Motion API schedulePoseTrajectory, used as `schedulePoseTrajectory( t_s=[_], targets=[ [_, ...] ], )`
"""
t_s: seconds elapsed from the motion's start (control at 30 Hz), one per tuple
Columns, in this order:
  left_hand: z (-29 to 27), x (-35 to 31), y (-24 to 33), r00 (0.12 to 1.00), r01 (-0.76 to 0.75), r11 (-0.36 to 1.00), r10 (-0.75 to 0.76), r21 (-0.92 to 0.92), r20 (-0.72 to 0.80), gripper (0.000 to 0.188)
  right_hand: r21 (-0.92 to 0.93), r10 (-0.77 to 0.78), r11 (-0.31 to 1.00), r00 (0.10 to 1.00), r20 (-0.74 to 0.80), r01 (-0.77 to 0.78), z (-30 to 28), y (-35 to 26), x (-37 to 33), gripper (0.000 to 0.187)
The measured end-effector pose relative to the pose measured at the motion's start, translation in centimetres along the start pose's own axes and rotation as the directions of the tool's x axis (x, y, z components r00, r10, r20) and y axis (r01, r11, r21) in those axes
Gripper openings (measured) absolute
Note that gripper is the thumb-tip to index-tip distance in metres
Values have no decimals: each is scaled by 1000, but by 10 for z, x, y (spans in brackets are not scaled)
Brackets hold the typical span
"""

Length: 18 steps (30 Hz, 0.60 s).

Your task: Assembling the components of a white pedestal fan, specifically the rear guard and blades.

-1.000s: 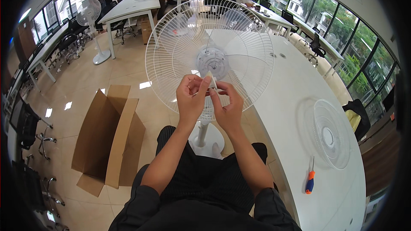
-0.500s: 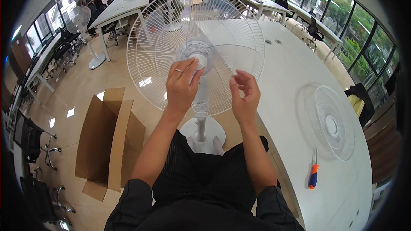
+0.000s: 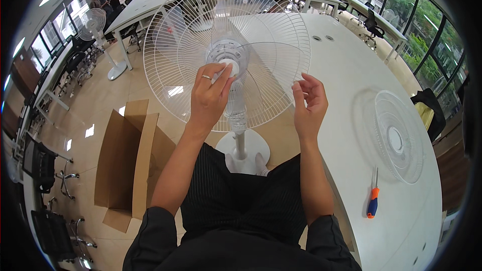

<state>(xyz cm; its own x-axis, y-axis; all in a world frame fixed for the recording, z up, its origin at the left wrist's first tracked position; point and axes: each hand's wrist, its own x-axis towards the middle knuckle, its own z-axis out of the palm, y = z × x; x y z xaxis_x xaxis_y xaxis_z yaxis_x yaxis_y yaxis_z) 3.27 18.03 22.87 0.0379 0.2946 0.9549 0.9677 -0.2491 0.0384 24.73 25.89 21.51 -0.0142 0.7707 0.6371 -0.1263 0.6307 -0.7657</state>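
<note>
At the far left a flattened brown cardboard box [image 3: 131, 160] lies on the tan floor, well apart from the hands. Next comes the left hand [image 3: 208, 98], raised in front of the white pedestal fan [image 3: 226, 50]; its fingers are gathered together, with the tips and thumb pinching the small white cap [image 3: 232, 65] at the hub, so the hub sits right at the fingertips and just above the palm. The fan's rear wire guard spreads wide around that hand, a clear blade [image 3: 271, 65] sweeps out to the right of the hub, and the fan's pole runs down to a round white base [image 3: 244, 150] on the floor between the person's knees. To the right the right hand [image 3: 310, 103] hovers by the lower right rim of the guard, fingers loosely curled with nothing in them; whether it touches the wire cannot be told. Farther right, on the white table [image 3: 346, 80], a loose front wire guard [image 3: 399, 138] lies flat, with an orange and blue screwdriver [image 3: 372, 200] just below it.
</note>
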Motion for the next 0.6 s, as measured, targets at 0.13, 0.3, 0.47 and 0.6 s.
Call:
schedulePoseTrajectory(
  t_s=[0.13,0.3,0.47,0.6],
  targets=[
    [4,4,-2,1000,16,1000,-15,25,-26,33,-11,63,998,998,-24,-64,-11,4,-15,25],
    [8,4,0,998,45,998,-43,48,-50,36,-28,124,992,991,-44,-126,-23,5,-22,25],
    [13,6,-6,990,62,998,-63,-15,-128,38,-26,99,995,995,-30,-100,-25,-3,-15,24],
    [13,6,-16,986,-42,998,48,42,-159,38,-27,75,997,997,-13,-76,-26,-10,-14,24]
  ],
)
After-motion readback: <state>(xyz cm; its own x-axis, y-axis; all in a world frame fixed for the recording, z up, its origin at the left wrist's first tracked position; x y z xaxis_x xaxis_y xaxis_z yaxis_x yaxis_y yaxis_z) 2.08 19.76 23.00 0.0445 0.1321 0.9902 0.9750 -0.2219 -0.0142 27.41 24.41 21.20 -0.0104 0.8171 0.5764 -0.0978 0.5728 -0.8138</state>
